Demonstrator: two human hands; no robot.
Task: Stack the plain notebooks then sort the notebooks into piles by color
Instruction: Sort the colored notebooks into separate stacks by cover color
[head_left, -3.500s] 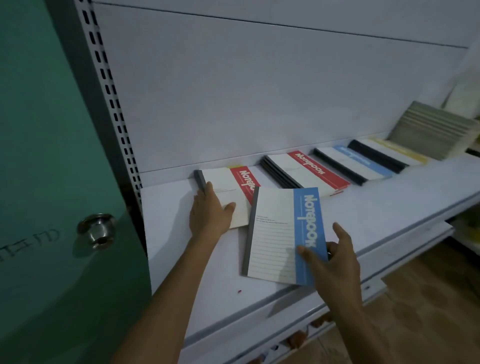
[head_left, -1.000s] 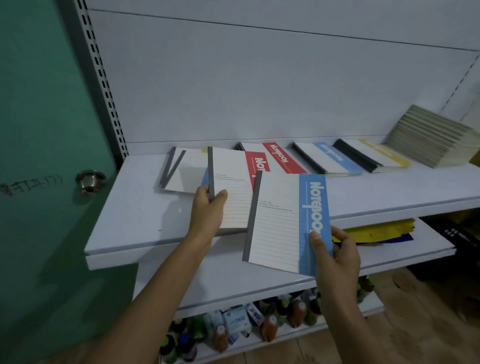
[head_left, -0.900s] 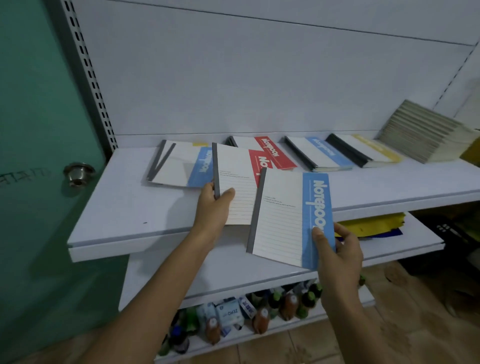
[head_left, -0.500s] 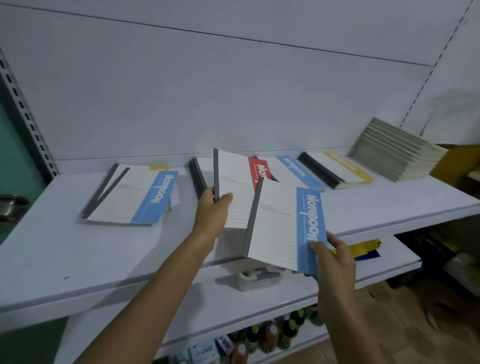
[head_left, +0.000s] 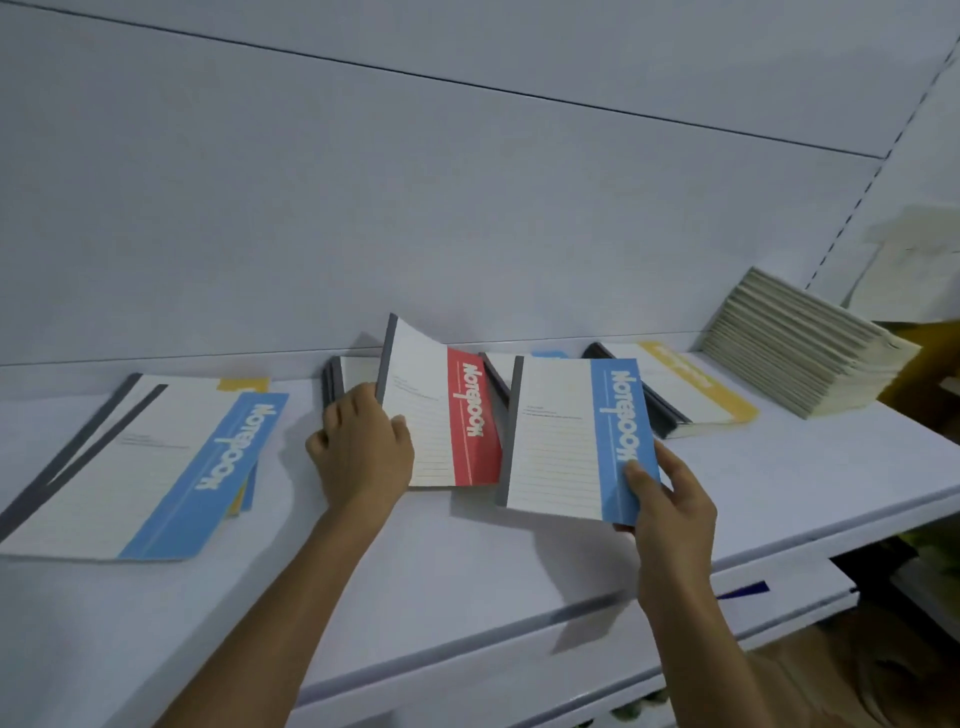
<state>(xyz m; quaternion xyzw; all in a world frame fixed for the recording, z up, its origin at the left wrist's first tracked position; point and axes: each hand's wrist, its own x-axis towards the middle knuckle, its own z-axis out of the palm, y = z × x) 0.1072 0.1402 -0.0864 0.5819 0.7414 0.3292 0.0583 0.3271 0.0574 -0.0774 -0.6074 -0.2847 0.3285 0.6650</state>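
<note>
Head view: the sorting looks partly done, and both hands are loaded. The left hand (head_left: 363, 447) has its grip clamped on the spine side of a red notebook (head_left: 452, 415). This notebook is tilted up in the middle of the frame with its cover bowed, and whether its lower edge touches the shelf (head_left: 467, 582) cannot be told. The right hand (head_left: 670, 499) has its grip pinched on the lower right corner of a blue notebook (head_left: 571, 441), thumb on the cover, and holds it above the shelf just right of the red one.

At the right edge of the frame the plain notebooks (head_left: 800, 348) lie in one fanned, leaning stack, so that first step seems finished. Along the back wall the colour piles have been started:
- A dark-spined pile (head_left: 337, 379) sits behind the left hand, its colour hidden.
- A pile with a sliver of blue (head_left: 540, 355) shows behind the two held notebooks.
- A yellow pile (head_left: 685, 389) lies right of centre.

What is left, by my reading:
- Set each held notebook on its matching pile.
- Break up the mixed heap (head_left: 156, 467) at the left of the frame, where a blue cover lies skewed over others and a yellow corner (head_left: 244, 385) pokes out beneath.

Its depth is unclear, so the remaining count is uncertain.
</note>
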